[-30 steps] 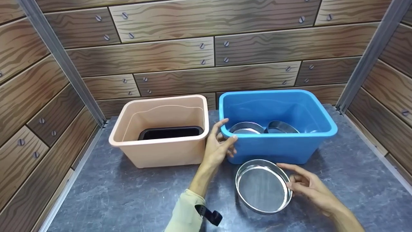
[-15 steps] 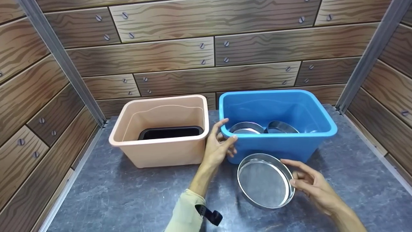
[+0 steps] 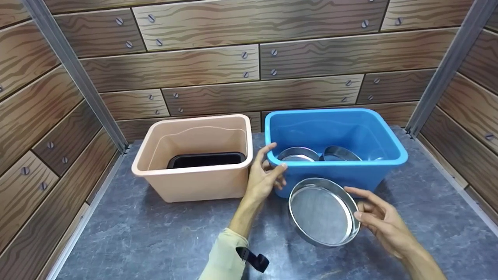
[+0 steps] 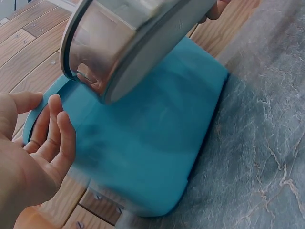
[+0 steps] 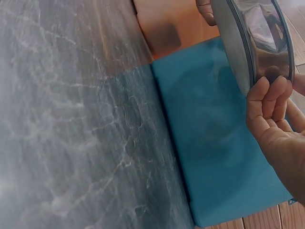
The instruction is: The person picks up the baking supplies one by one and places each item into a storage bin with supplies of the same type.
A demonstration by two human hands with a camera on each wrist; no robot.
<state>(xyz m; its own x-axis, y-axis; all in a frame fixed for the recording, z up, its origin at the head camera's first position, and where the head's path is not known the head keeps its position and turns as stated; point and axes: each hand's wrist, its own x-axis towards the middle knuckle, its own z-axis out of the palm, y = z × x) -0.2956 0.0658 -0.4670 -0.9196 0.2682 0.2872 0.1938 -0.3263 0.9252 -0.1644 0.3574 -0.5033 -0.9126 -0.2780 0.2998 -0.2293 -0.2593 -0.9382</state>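
A round metal sieve (image 3: 323, 214) with a fine mesh bottom hangs tilted above the table, in front of the blue bin (image 3: 334, 177). My right hand (image 3: 383, 223) pinches its right rim; in the right wrist view, several fingertips (image 5: 269, 90) lie against the shiny side wall. At the bin's front left corner, my left hand (image 3: 262, 179) grips the rim. The left wrist view shows the thumb (image 4: 28, 101) on the rim and the other fingers curled beneath it. Two more metal sieves (image 3: 298, 154) (image 3: 339, 154) lie inside the blue bin, partly hidden by its front wall.
Left of the blue bin stands a peach-coloured bin (image 3: 194, 182) with a black tray-like object (image 3: 212, 159) inside. Both rest on a dark marbled table (image 3: 163, 237). Wood-patterned walls (image 3: 218, 66) enclose the back and sides.
My right hand has lifted the sieve and moved it slightly right and toward the blue bin, tilting it more. The left hand has stayed on the bin's rim.
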